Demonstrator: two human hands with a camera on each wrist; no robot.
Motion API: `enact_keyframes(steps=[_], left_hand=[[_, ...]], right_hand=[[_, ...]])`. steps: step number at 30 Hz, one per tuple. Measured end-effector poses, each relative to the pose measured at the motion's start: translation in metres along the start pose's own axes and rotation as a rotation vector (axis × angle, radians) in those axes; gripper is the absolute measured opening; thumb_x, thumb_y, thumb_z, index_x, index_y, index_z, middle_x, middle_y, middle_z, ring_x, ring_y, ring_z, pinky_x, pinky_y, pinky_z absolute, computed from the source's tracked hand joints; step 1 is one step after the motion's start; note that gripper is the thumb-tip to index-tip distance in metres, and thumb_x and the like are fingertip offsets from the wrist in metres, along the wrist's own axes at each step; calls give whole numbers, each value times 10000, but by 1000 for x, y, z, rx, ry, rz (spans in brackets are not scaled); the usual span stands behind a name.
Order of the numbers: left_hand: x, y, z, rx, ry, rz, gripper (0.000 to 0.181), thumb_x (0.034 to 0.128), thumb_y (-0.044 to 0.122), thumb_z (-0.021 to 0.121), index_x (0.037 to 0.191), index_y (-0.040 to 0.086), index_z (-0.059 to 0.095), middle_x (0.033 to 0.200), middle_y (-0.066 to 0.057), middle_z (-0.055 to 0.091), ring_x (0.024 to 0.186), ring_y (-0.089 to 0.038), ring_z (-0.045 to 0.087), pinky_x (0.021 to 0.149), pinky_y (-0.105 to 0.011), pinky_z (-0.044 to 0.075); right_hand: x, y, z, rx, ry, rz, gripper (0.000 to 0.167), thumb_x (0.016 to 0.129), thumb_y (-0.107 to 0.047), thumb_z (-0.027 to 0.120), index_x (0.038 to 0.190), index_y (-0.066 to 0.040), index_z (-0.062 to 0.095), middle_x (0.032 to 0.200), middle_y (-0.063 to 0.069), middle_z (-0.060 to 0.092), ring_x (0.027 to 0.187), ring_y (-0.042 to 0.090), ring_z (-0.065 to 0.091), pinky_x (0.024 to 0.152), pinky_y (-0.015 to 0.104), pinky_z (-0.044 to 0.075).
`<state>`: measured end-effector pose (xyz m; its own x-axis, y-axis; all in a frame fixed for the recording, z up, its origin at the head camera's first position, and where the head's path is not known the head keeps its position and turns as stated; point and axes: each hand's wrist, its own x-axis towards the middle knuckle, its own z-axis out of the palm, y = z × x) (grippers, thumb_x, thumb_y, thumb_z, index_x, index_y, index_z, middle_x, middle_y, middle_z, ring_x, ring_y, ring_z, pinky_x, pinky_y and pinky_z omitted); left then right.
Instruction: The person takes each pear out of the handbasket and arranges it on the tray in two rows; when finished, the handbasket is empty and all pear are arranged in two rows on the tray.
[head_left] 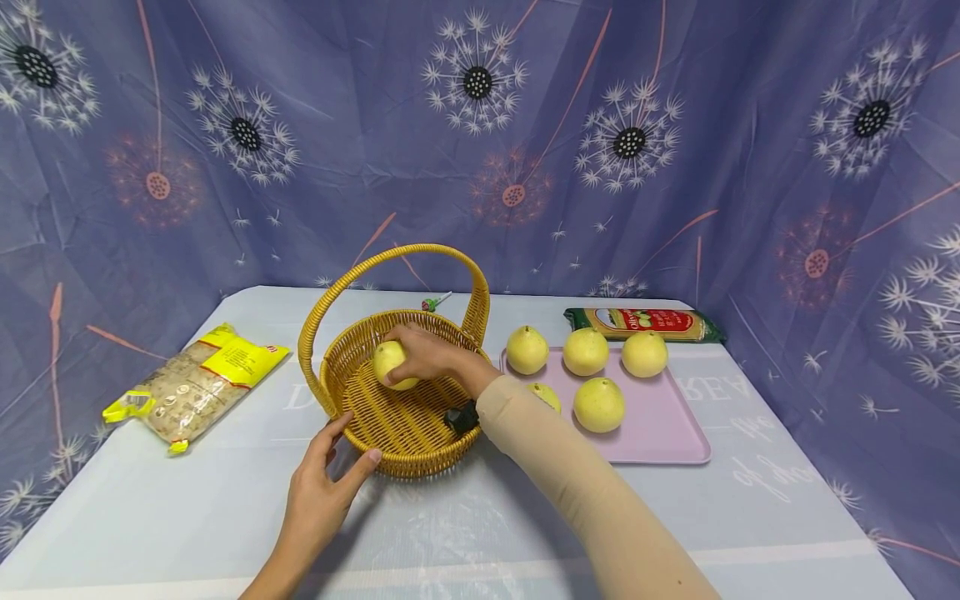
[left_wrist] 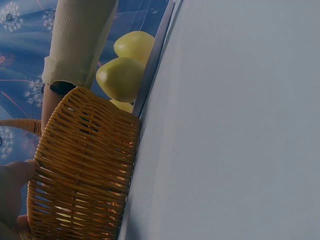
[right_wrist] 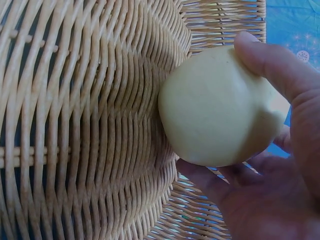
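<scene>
My right hand [head_left: 431,354] reaches into the yellow wicker basket [head_left: 408,467] and grips a pale yellow pear [head_left: 388,364]. In the right wrist view the thumb [right_wrist: 275,65] lies over one side of the pear [right_wrist: 215,110], with fingers under the other. The pear sits low, close against the woven wicker [right_wrist: 100,110]. My left hand [head_left: 322,487] touches the basket's near left rim, thumb and forefinger spread apart. In the left wrist view its fingertips [left_wrist: 20,172] meet the rim of the basket [left_wrist: 82,170].
A pink tray [head_left: 660,442] to the right bears several pears [head_left: 598,405]. A noodle packet [head_left: 648,323] lies behind it. At the left lies a yellow bag [head_left: 206,383]. A lollipop [head_left: 435,302] lies behind the basket, whose tall handle [head_left: 405,250] arches over it.
</scene>
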<state>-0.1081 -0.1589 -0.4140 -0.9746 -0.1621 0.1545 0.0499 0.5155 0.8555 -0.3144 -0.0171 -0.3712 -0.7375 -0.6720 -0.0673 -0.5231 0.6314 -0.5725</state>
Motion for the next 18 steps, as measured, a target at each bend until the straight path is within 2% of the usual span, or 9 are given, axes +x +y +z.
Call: enact_keyframes(steps=[3,6,11,18], left_hand=[[0,0,0,0,0,-2,663,879,375,657,1432,140,376,1499,-173,350,1385,-365,333,1105,-569,335],[0,0,0,3,-2,-5,665,880,381,655,1433,141,374,1501,-173,348,1384,-368,334,1103,-572,337],[0,0,0,6,-3,-9,671,880,386,654,1433,131,373,1500,-174,349,1383,-371,334,1103,-573,336],[0,0,0,9,-2,-15,674,879,388,653,1434,127,373,1500,-171,351,1379,-366,342,1103,-563,342]], right_hand=[[1,1,0,50,-21,1,561,780,-280,773,1219,-129,458,1107,40,543,881,137,562,662,194,511],[1,2,1,66,-38,4,592,781,-286,772,1244,-130,438,1098,38,556,870,139,571,652,197,514],[2,1,1,5,-39,-25,666,785,-309,764,1343,-134,444,1155,30,557,909,130,559,674,190,508],[2,-1,-1,-19,-39,-34,666,790,-327,759,1359,-146,463,1186,20,565,939,130,554,687,194,507]])
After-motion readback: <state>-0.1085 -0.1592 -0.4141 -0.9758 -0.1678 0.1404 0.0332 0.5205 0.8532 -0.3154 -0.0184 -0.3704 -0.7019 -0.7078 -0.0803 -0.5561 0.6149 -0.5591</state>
